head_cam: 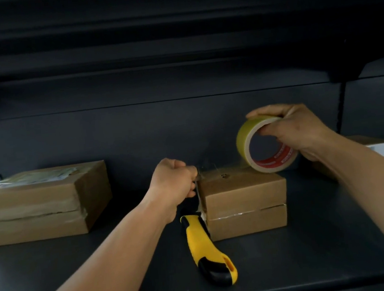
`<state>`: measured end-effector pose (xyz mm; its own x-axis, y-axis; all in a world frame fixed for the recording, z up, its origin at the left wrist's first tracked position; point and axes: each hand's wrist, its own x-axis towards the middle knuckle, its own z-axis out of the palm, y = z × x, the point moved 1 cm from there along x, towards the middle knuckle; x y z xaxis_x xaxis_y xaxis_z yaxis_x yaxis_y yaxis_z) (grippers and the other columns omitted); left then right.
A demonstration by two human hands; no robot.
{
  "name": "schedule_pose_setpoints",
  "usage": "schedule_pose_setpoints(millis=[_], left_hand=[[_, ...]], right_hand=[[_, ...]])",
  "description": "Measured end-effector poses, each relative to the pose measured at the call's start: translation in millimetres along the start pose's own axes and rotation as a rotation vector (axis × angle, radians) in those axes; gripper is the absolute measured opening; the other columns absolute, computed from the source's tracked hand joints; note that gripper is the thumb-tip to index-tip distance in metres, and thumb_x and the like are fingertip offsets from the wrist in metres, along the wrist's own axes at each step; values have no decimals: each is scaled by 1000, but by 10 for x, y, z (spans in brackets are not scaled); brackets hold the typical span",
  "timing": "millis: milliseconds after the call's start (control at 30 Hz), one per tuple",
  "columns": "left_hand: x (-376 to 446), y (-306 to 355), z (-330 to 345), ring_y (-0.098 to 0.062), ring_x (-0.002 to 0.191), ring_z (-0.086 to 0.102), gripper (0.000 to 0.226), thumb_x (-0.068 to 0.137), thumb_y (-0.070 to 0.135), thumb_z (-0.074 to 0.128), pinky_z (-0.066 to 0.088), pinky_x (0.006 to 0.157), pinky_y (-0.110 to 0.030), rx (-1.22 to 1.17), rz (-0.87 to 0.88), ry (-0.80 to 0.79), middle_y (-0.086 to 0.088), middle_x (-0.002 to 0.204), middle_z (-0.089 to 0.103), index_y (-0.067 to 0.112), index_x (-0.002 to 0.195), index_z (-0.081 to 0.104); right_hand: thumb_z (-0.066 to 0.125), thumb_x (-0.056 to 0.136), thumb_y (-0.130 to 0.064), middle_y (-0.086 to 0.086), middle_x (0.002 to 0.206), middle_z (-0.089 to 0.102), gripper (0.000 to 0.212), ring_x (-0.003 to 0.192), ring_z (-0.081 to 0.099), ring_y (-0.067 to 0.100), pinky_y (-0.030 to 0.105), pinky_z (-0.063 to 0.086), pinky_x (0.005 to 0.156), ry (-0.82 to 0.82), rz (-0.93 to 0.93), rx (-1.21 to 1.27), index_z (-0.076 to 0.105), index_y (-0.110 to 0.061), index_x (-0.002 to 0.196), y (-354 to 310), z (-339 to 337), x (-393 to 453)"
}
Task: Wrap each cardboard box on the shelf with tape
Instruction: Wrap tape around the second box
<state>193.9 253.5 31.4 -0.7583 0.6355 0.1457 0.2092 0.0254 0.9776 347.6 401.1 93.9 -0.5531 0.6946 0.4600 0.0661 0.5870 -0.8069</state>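
Left hand [174,180] pinches clear tape end at small box [244,201] corner, right hand [296,129] grips tape roll [265,146] — slack strip could wrinkle or self-stick; box cutter [207,245] lies v. close.

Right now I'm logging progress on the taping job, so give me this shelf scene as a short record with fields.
left hand: pinches the clear tape end at the middle box's top left edge
right hand: grips the tape roll
tape roll: upright, at the middle box's top rear right
middle box: small, clear tape along its front seam
left box: larger, already taped
right box: mostly hidden behind the right arm
utility knife: yellow and black, lying on the shelf by the middle box's front left corner
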Motion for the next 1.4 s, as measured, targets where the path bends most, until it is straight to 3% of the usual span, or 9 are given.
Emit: schedule_pose_setpoints(millis=[200, 300, 533, 967, 1067, 1233, 1400], left_hand=[[16, 2, 28, -17, 78, 52, 12, 90, 17, 59, 47, 68, -29, 126, 49, 27, -6, 93, 58, 21, 89, 48], [23, 17, 52, -13, 77, 52, 13, 90, 19, 59, 40, 60, -25, 198, 85, 31, -3, 93, 57, 23, 93, 48], [35, 59, 119, -12, 73, 54, 7, 89, 18, 57, 39, 57, -24, 346, 182, 18, 1, 85, 57, 22, 93, 52], [98, 17, 175, -13, 81, 58, 11, 87, 23, 58, 38, 57, -22, 474, 211, -1, -1, 95, 60, 28, 88, 49], [114, 40, 205, -17, 86, 58, 10, 87, 28, 59, 45, 64, -26, 634, 227, -2, -3, 104, 57, 27, 92, 51], [132, 127, 221, -27, 110, 47, 36, 87, 38, 57, 48, 88, -38, 844, 173, -31, -7, 113, 53, 18, 115, 48], [165, 106, 158, -27, 123, 34, 50, 85, 45, 59, 37, 86, -32, 781, 70, -27, -5, 125, 46, 19, 125, 45]], right_hand=[[66, 83, -6, -25, 83, 57, 32, 75, 53, -4, 11, 40, 66, -14, -7, -67, 67, -37, 92, -14, -37, 12], [66, 84, -5, -24, 82, 56, 32, 74, 52, -4, 10, 39, 65, -18, 2, -80, 67, -35, 96, -4, -55, 11], [66, 83, -4, -23, 85, 59, 34, 78, 54, -4, 18, 43, 79, -7, 4, -103, 69, -37, 91, 24, -104, 29], [66, 83, -5, -24, 87, 61, 32, 80, 54, -6, 16, 40, 79, -26, -3, -152, 69, -36, 92, 89, -118, 85], [65, 83, -4, -24, 87, 61, 33, 79, 53, -7, 8, 38, 69, -44, -18, -171, 69, -34, 94, 71, -110, 100], [65, 84, -5, -24, 85, 61, 31, 75, 54, -6, 1, 39, 56, -69, -35, -229, 68, -35, 93, 43, -104, 107], [63, 84, -4, -24, 83, 59, 32, 74, 53, -7, 0, 38, 56, -57, -43, -231, 68, -34, 96, 52, -107, 99]])
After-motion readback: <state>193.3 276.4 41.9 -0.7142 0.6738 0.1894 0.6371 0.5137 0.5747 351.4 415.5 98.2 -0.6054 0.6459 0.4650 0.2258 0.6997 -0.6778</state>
